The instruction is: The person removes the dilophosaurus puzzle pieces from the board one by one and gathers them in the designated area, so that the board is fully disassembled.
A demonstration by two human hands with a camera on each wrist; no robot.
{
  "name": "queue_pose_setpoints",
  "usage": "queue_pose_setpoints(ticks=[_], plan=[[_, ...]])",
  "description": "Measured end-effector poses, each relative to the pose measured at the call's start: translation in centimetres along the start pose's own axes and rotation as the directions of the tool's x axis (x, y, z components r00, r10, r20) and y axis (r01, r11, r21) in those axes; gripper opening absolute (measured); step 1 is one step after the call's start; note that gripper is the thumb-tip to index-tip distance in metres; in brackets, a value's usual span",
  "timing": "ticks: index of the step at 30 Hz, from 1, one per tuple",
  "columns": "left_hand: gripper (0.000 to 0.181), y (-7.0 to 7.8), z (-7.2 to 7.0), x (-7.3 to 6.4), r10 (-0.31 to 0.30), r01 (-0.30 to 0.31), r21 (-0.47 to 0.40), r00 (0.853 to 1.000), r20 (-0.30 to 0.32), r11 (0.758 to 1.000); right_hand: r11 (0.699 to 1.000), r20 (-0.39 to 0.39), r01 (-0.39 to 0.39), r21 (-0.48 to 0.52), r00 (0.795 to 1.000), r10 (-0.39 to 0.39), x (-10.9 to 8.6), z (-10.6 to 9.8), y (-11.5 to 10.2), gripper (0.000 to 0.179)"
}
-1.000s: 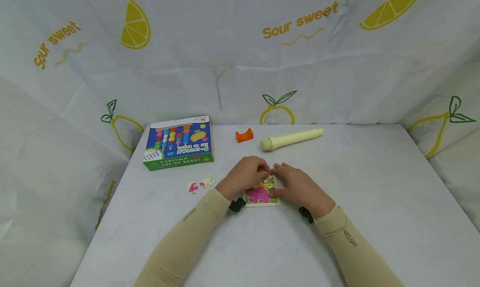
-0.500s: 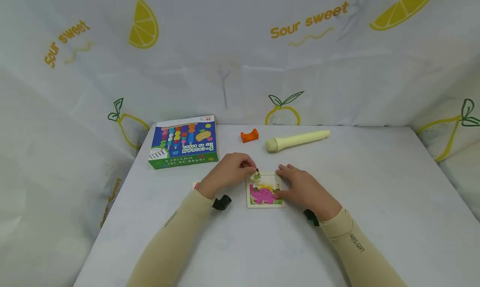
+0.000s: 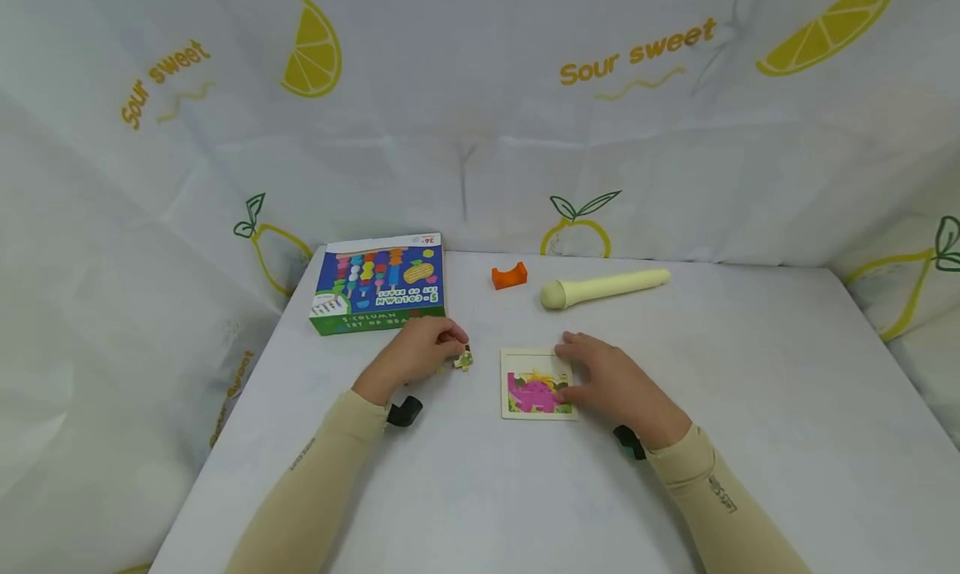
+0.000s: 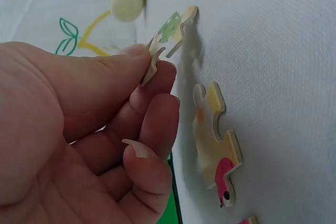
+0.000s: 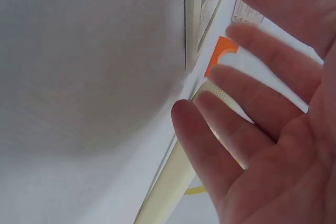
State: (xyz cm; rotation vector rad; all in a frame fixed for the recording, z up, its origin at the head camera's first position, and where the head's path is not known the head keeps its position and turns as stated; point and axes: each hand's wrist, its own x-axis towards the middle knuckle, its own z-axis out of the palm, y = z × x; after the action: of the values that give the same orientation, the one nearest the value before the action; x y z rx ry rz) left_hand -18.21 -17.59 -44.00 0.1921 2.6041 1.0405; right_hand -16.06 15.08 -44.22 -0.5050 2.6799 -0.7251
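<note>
Between thumb and index finger, my left hand [image 3: 411,356] pinches a jigsaw puzzle piece [image 3: 463,360] with a green print, just above the table left of the puzzle board. In the left wrist view a second loose puzzle piece [image 4: 216,148], yellow with some pink, lies on the cloth beside the fingers. The square puzzle board [image 3: 519,359] lies flat, its lower half filled with a pink dinosaur picture and its upper half bare. My right hand [image 3: 618,384] rests at the board's right edge, fingers spread and relaxed, thumb over the dinosaur picture.
A blue and green bead-set box [image 3: 382,278] stands behind the left hand. Along the back lie an orange arch-shaped block [image 3: 509,276] and a pale yellow microphone-shaped object [image 3: 603,289]. A white cloth with lemon prints hangs behind the table.
My left hand has lifted the puzzle piece off the upper part of the board and carried it left, over the loose pieces. My right hand has stayed at the board's right edge.
</note>
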Motion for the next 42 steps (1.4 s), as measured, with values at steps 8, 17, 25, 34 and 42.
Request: queue_pose_setpoints(ticks=[8,17,25,34,42], plan=[[0.014,-0.1,0.3,0.2,-0.001,0.000,0.064,1.000,0.009,0.998,0.993,0.029,0.110,-0.049,0.994,-0.109,-0.5,0.1,-0.3,0.039],[0.011,0.1,0.4,0.2,-0.006,0.007,0.077,1.000,-0.011,0.997,0.991,0.035,0.123,-0.061,0.992,-0.121,-0.5,0.1,-0.3,0.038],[0.013,2.6,1.3,-0.1,0.075,-0.075,0.160,0.997,0.004,0.984,0.990,0.037,0.122,-0.070,0.992,-0.120,-0.5,0.2,-0.4,0.037],[0.018,5.8,4.3,1.0,0.198,-0.228,0.224,0.969,0.149,0.948,0.991,0.031,0.129,-0.042,0.991,-0.128,-0.6,0.2,-0.2,0.036],[0.027,6.0,5.2,0.8,0.151,-0.193,0.250,0.973,0.177,0.949,0.985,0.009,0.159,-0.070,0.987,-0.159,-0.7,0.1,-0.2,0.036]])
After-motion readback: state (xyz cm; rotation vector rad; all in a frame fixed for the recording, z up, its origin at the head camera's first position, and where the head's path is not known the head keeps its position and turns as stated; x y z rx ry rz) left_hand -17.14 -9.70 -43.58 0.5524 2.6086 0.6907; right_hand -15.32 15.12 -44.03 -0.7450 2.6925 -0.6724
